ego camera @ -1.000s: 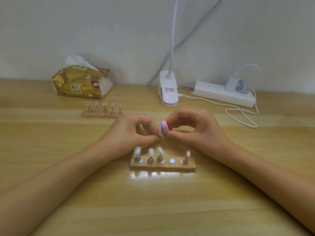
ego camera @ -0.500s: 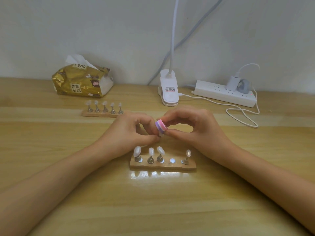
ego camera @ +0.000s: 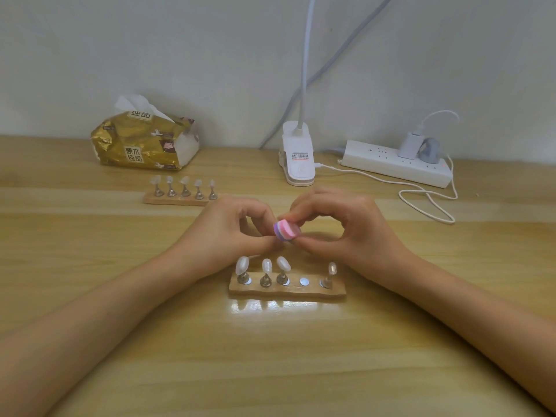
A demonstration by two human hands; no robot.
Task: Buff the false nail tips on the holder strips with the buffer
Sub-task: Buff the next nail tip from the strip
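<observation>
The right hand (ego camera: 346, 233) holds a small, round, layered pink, white and purple buffer (ego camera: 285, 231) between thumb and curled fingers (ego camera: 304, 216), above the light wooden surface (ego camera: 90, 296) and just behind the near wooden holder strip (ego camera: 287, 289). The left hand (ego camera: 222, 236) meets it from the other side, its thumb and forefinger drawn together right at the buffer; they may be pinching something small there, but the buffer hides it and I cannot tell.

The near strip carries four translucent false nail tips (ego camera: 242, 264) on little metal stands, three at its left and one at its right, with a bare metal disc (ego camera: 304, 281) between them. A second wooden holder strip (ego camera: 177, 200) with five tips lies farther back on the left.

Along the wall sit a gold tissue pack (ego camera: 144, 142), a white clip lamp base (ego camera: 298, 158) and a white power strip (ego camera: 394, 164) with a looped white cable (ego camera: 427, 203).
</observation>
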